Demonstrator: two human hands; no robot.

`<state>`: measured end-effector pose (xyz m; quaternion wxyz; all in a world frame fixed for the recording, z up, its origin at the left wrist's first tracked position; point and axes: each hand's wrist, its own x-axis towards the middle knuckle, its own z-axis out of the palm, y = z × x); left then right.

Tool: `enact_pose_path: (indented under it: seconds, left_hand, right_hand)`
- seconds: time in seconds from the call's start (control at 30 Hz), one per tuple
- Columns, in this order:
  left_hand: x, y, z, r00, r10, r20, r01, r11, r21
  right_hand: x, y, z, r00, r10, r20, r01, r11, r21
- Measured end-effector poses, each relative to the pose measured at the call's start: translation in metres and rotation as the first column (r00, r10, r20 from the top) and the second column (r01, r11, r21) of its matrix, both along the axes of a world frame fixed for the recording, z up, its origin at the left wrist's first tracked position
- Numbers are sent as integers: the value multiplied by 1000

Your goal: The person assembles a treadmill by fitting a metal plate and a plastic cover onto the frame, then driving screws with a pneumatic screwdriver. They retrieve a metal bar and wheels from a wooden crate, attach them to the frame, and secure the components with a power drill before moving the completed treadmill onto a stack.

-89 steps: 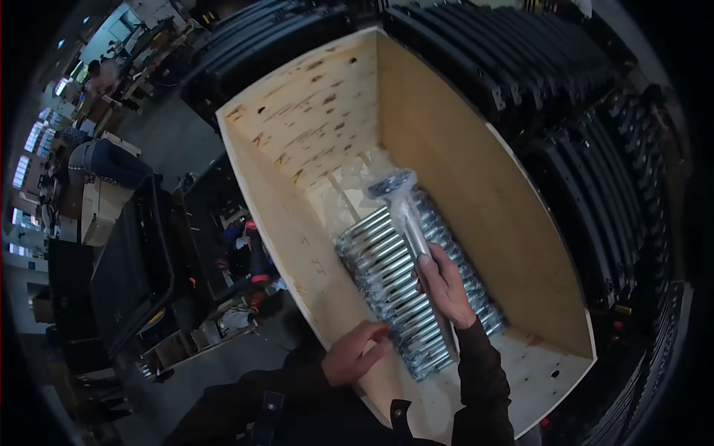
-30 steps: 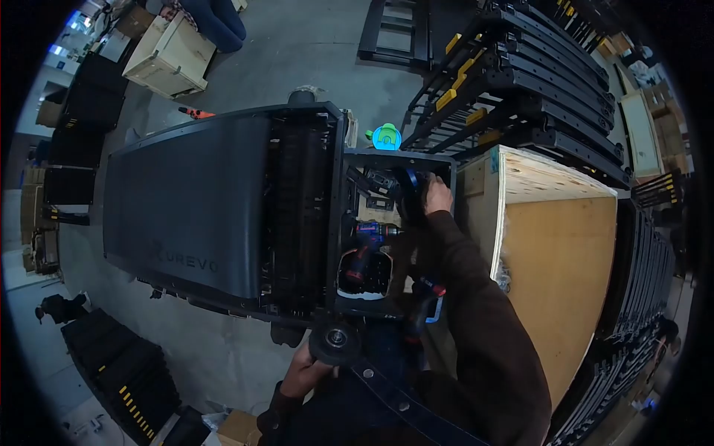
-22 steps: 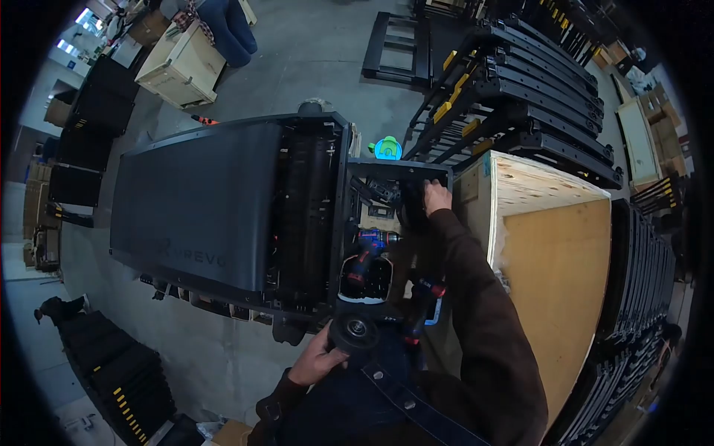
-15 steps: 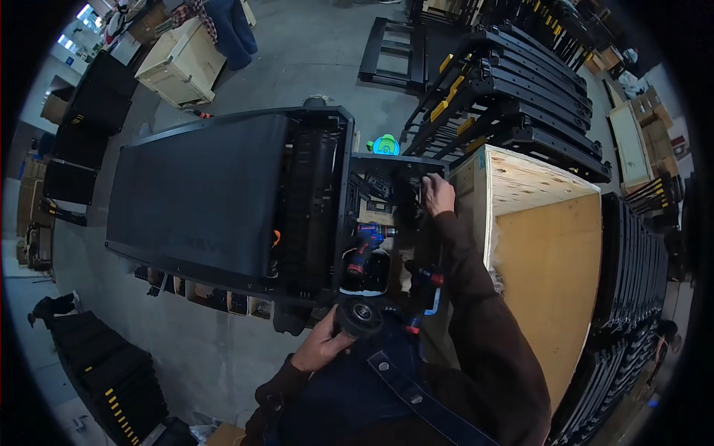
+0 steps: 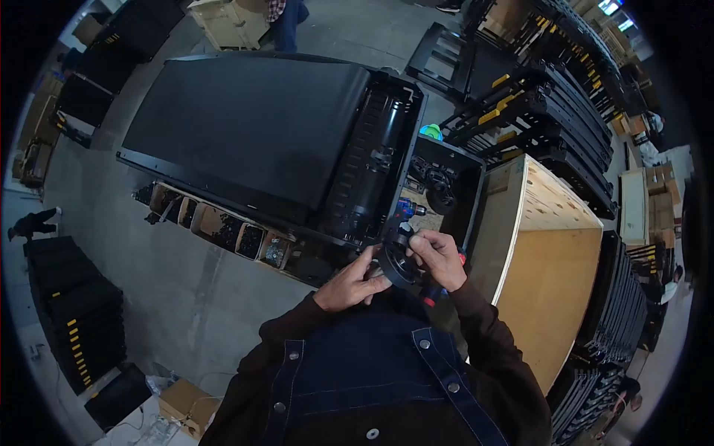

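Observation:
In front of my chest, my left hand [image 5: 352, 285] is closed around a black wheel [image 5: 396, 269] with a metal centre. My right hand [image 5: 439, 260] is at the wheel's right side, thumb and fingers pinched together against it. Whatever those fingers hold is hidden or too small to name. Just beyond the hands, a blue and black power drill [image 5: 407, 209] lies in an open black bin [image 5: 474, 172]. Black parts [image 5: 433, 181] sit farther back in that bin. Red-tipped tool parts show beneath my right hand.
A large black belt-covered frame [image 5: 245, 134] with an exposed roller stands ahead to the left. Small-parts boxes [image 5: 216, 223] line its near side. A plywood crate [image 5: 554, 275] stands close on my right, stacked black frames [image 5: 573, 126] behind it. Another person [image 5: 286, 22] stands beyond.
My right hand has come out of the bin and back to the wheel. The left hand has brought the wheel slightly forward and right. The camera view has shifted.

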<state>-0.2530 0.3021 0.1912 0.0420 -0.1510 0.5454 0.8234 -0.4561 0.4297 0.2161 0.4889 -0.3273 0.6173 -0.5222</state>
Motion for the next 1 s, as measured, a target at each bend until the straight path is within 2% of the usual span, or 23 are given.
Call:
enact_pose_path:
  seconds: [0.1,0.17,0.2,0.23,0.27,0.33,0.4,0.53,0.6,0.73,0.8,0.83,0.9,0.93,1.0]
  left_hand:
    - [12,-3,-8,997,79,-7,-79,997,-11]
    - [21,-5,-13,993,120,9,-119,992,-38]
    - [25,-7,-14,989,145,28,-143,987,-67]
    - [27,-9,-12,988,155,24,-153,986,-64]
    - [28,-11,-8,981,173,86,-164,981,-106]
    - [35,-15,-4,971,192,144,-171,974,-148]
    - [42,-20,-3,960,269,75,-259,958,-126]
    - [54,-31,-7,950,310,47,-306,950,-64]
    - [58,-32,-14,967,256,18,-256,967,8]
    - [62,-36,-13,957,282,-66,-273,954,127]
    - [63,-38,-9,946,286,-151,-254,947,198]
    - [63,-43,-6,948,281,-149,-251,949,192]
    - [57,-55,2,929,294,-226,-199,909,365]
    - [53,-61,2,933,300,-197,-214,906,365]
    - [43,-66,5,935,327,-137,-265,901,343]
  right_hand:
    - [16,-5,12,998,56,8,-56,995,76]
    - [29,-15,24,969,142,-205,-129,989,74]
    - [37,-21,33,966,154,-208,-140,987,77]
    - [46,-28,45,855,174,-489,-195,981,8]
    - [55,-33,54,671,152,-726,-266,963,-44]
    - [76,-40,63,642,171,-747,-279,960,-20]
    - [92,-43,65,567,115,-816,-228,973,-21]
    - [103,-39,55,542,91,-835,-123,992,28]
    - [108,-36,47,612,57,-789,-42,998,40]
    - [100,-23,15,621,31,-783,3,999,42]
    - [92,-29,3,660,-61,-749,-58,989,-132]
    - [90,-33,1,663,-67,-746,-54,989,-137]
    - [81,-46,-1,801,-102,-590,-57,968,-245]
    - [75,-49,2,806,-103,-583,-60,966,-253]
    - [53,-56,20,709,13,-705,-146,981,-128]
